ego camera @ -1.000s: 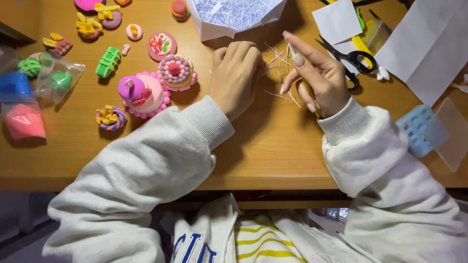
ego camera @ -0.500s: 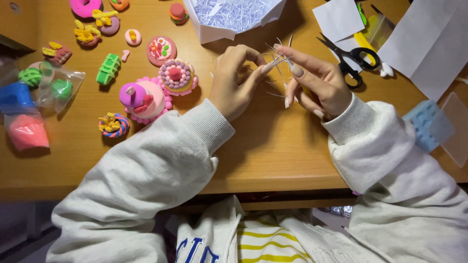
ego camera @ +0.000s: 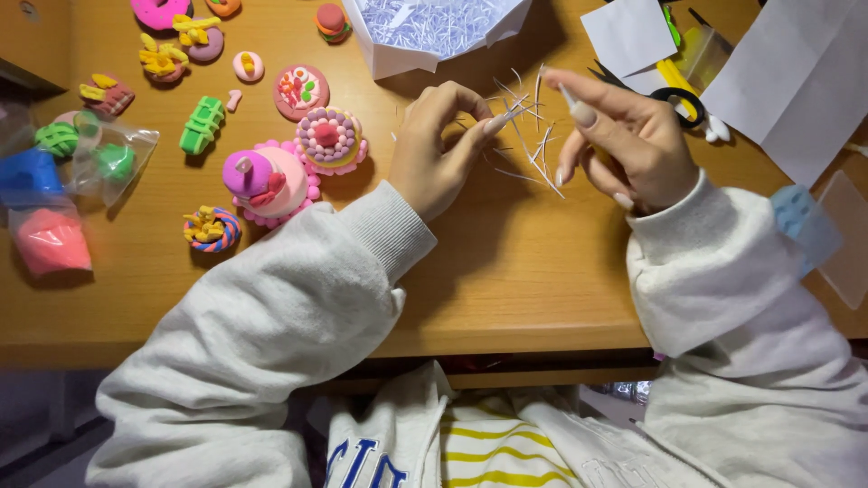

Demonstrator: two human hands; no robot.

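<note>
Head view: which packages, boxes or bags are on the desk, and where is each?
White box: top centre, open, angular, holding white paper shreds.
Clear bags: left edge, holding green, blue and pink clay lumps.
Clear wrapper: top right, flat, yellowish, beside the white paper sheets.

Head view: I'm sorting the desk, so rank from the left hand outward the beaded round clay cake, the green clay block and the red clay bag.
From the left hand:
1. Beaded round clay cake, just left.
2. Green clay block, farther left.
3. Red clay bag, far left edge.
</note>
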